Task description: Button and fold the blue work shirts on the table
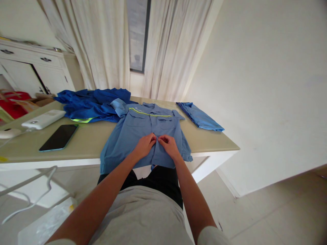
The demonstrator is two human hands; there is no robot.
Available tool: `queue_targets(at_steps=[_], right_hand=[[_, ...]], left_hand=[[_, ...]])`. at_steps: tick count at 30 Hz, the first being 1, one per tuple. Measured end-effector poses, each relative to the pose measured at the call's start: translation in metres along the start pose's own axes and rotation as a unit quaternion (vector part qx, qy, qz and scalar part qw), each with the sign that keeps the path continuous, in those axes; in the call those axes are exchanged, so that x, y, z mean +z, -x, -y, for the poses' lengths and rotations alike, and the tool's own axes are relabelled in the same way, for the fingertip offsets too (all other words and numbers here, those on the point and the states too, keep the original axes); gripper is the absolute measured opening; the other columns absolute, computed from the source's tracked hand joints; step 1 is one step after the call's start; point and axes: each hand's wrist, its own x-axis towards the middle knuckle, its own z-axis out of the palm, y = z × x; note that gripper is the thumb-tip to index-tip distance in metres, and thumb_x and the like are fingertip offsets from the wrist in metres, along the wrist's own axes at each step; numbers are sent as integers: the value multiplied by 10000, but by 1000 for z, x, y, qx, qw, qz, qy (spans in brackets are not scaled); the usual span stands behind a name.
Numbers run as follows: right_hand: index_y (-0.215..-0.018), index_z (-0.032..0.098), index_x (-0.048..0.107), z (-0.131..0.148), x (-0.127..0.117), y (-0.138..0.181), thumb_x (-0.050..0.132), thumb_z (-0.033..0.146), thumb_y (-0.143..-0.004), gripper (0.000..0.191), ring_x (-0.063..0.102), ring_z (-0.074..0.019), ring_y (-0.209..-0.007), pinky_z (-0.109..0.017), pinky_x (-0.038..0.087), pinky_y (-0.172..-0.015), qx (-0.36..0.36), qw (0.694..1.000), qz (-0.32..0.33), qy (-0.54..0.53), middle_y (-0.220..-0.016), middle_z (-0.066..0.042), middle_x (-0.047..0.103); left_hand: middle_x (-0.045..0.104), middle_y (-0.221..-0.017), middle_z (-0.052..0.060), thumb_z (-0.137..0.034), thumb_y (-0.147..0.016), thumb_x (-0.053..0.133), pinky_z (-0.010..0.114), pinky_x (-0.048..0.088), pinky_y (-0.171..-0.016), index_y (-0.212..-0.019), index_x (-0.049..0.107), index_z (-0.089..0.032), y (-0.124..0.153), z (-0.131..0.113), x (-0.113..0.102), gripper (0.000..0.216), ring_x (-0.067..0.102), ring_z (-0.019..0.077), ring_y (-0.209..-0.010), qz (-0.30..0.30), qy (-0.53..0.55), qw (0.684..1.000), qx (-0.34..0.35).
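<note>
My left hand and right hand pinch one shirt; one phone lies left, one folded garment right.

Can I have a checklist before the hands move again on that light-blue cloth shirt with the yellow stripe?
1. Light-blue cloth shirt lying front up: ok, collar and stripe show.
2. Left hand and right hand at the front opening: ok, both there.
3. Button between the fingertips done up: cannot tell, too small.
4. Whole shirt on the beige tabletop: not ok, its bottom hangs over the near edge.
5. Flat black-screened phone away from the shirt: ok, apart.
6. Crumpled dark-blue cloth garment apart from the shirt: not ok, a sleeve overlaps it.
</note>
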Motion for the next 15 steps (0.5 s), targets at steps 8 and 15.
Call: queue_targets(at_steps=[8,15], right_hand=[[-904,191,774,-5,-1,1,671,338,-839,191,626,-169,-695,-278,482,-665,-24,999,3,24,-810,-31,746],[-914,195,797,-6,0,2,691,334,-845,187,614,-161,-689,-274,480,-666,-40,998,-10,41,-827,-36,757]], left_hand=[[690,-865,21,-241,-979,533,345,494,-828,-931,551,-234,-2,3,0,51,654,210,-840,23,-3,1000,-1],[712,-869,8,-201,-939,562,319,496,-822,-941,578,-223,-3,8,-7,27,668,193,-839,39,68,997,2]])
